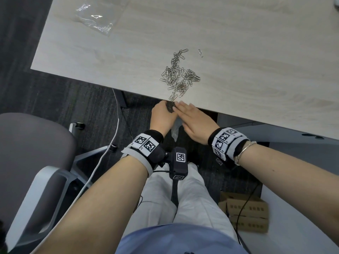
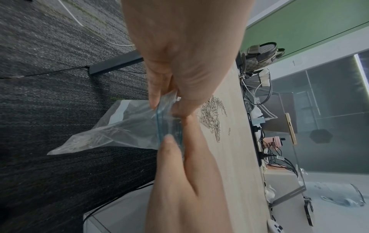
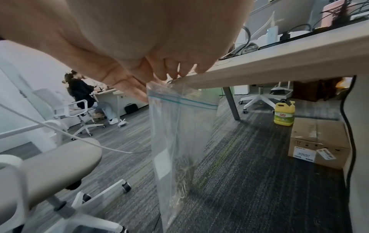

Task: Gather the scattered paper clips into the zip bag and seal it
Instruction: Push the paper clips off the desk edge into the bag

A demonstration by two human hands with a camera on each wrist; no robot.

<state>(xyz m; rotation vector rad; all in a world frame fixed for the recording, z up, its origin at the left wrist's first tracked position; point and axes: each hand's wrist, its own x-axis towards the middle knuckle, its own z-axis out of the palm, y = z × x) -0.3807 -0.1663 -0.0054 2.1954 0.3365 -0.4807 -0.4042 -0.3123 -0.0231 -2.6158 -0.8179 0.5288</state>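
Bag: we see the zip bag hanging below the table edge, thin and limp, some clips inside.
Left hand: pinches the bag's mouth by its blue zip strip.
Right hand: fingers straight, at the edge.
Paper clips: light, slippery; we judge sweeping easiest.
Writing: yellow bottle label unreadable.

Left hand pinches the zip bag mouth beside paper clips.
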